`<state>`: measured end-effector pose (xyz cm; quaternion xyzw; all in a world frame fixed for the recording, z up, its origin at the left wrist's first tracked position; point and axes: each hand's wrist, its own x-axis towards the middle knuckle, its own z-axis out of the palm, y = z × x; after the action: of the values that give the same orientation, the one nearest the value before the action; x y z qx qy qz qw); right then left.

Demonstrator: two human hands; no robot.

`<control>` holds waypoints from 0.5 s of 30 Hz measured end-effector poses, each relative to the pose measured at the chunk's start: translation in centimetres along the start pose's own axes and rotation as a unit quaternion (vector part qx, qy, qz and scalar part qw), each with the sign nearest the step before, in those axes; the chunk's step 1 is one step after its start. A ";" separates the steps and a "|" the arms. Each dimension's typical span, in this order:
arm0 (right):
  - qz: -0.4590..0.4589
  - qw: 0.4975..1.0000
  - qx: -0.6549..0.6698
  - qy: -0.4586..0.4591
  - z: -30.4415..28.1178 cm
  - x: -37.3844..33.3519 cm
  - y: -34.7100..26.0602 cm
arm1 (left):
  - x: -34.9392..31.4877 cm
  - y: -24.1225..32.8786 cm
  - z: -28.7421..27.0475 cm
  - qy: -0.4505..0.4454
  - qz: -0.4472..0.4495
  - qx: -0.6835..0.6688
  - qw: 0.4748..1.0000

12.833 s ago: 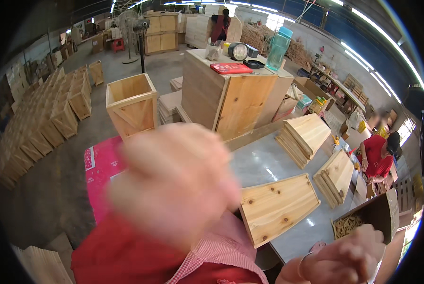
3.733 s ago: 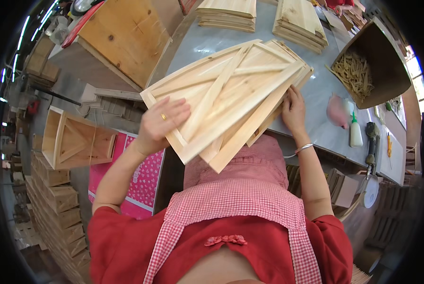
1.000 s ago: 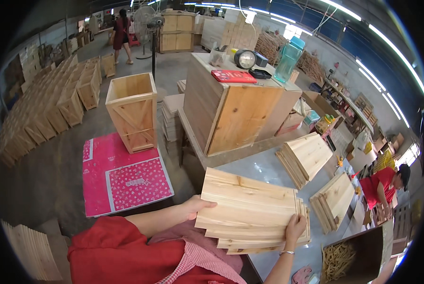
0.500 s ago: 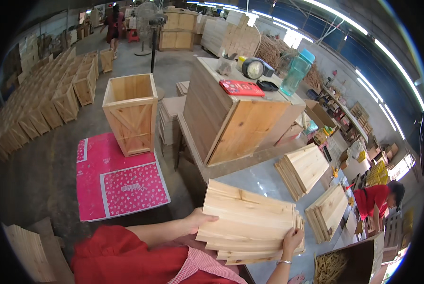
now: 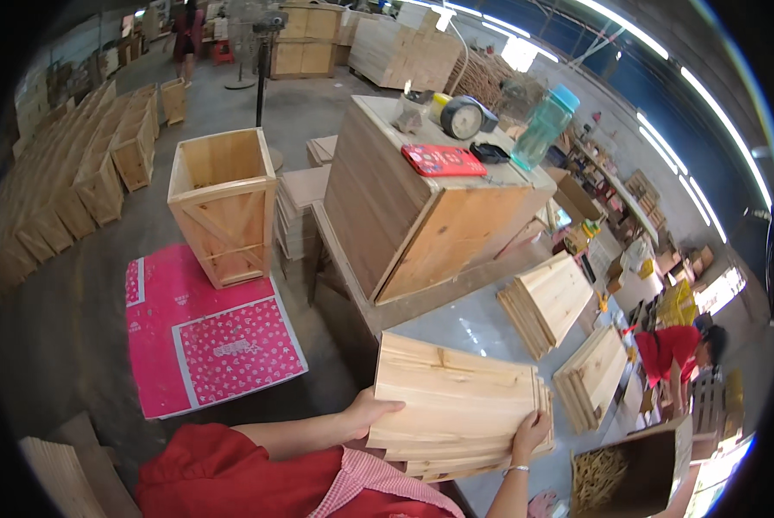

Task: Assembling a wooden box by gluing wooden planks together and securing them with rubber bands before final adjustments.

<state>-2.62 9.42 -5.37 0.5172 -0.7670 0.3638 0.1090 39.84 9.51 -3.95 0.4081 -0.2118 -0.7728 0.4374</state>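
Note:
Several flat, tapered wooden panels [image 5: 456, 393] lie fanned over one another between my hands, low over the near part of the grey tabletop. My left hand [image 5: 371, 411] grips their left end, thumb on the top panel. At the right end my right hand [image 5: 532, 434] is closed around the panels' edge, a bracelet at its wrist. Lower panels stick out toward me from under the top one. Beyond my right hand, a stack of tapered panels [image 5: 590, 380] rests on the table, and another panel stack [image 5: 546, 302] lies farther back.
A wooden cabinet [image 5: 430, 207] carries a bottle [image 5: 546, 128], a red case [image 5: 443, 160] and a tape roll [image 5: 462, 117]. Left, a slatted wooden planter [image 5: 223, 207] stands on a pink board [image 5: 231, 345]. An open box [image 5: 633, 470] holds thin strips. A co-worker in red [image 5: 667, 350] bends at right.
The view has shifted slightly. Both hands keep their hold on the panels, and the lower panels stick out less beneath the top one.

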 end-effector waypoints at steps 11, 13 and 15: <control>0.031 0.997 0.061 0.023 -0.1 -0.3 -0.8 | -0.4 0.3 -0.1 0.023 -0.058 0.007 0.998; -0.008 0.997 -0.012 0.073 0.2 -0.5 -1.2 | -0.2 0.4 -0.2 0.034 -0.079 0.050 0.995; -0.040 0.995 -0.020 0.090 0.3 -0.7 -1.9 | -0.2 0.6 -0.1 0.029 -0.058 0.099 0.993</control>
<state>-0.57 9.36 -5.07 0.5104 -0.7399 0.3890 0.2018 40.26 9.36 -3.57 0.4832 -0.2504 -0.7599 0.3555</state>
